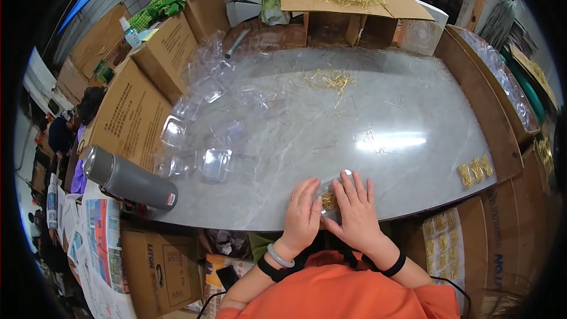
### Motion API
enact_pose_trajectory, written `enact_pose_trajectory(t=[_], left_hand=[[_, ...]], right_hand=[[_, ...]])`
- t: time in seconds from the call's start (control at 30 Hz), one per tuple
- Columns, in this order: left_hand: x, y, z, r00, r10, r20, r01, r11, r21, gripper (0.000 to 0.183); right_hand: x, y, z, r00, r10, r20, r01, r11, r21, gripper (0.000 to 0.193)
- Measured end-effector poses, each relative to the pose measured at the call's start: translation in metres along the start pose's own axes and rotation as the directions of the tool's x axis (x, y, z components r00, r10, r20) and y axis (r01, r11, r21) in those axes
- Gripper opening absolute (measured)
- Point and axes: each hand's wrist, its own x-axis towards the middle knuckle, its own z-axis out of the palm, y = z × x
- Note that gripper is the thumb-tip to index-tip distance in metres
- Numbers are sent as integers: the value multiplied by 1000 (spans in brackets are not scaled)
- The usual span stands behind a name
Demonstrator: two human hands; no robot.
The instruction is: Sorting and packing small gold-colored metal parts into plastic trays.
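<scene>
A small clear plastic box (328,201) with gold wire pins inside lies at the near edge of the table, between my two hands. My left hand (302,215) presses against its left side, with the fingers held together. Along the other side my right hand (357,210) grips it, its fingers stretched forward and its thumb at the near end. My palms and fingers cover part of the box, so I cannot tell whether its lid is fully closed. A few loose gold pins (369,137) lie on the grey table (289,183) beyond my right hand.
Clear plastic boxes (215,164) spread over the table's left side, by a grey flask (131,178) and cardboard cartons (133,115). Filled boxes (475,171) stand at the right edge. Gold pins heap on a cardboard shelf (407,7) at the back; more pins (336,80) lie before it.
</scene>
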Motion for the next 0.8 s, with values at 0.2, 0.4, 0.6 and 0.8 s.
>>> enact_pose_trajectory(t=[0.2, 0.4, 0.6, 0.8], left_hand=[[3, 9, 6, 969, 150, 194, -200, 942, 269, 48], [3, 8, 3, 964, 60, 260, -184, 854, 486, 50], [10, -2, -24, 975, 27, 220, -139, 846, 515, 49], [6, -7, -27, 978, 24, 207, -118, 882, 456, 51]], right_hand=[[-6, 30, -14, 992, 68, 108, -102, 934, 343, 86], [40, 157, -36, 934, 334, 131, -325, 942, -84, 90], [97, 250, -28, 902, 382, 199, -343, 917, -206, 97], [127, 126, 8, 918, -221, 329, 245, 969, -33, 81]])
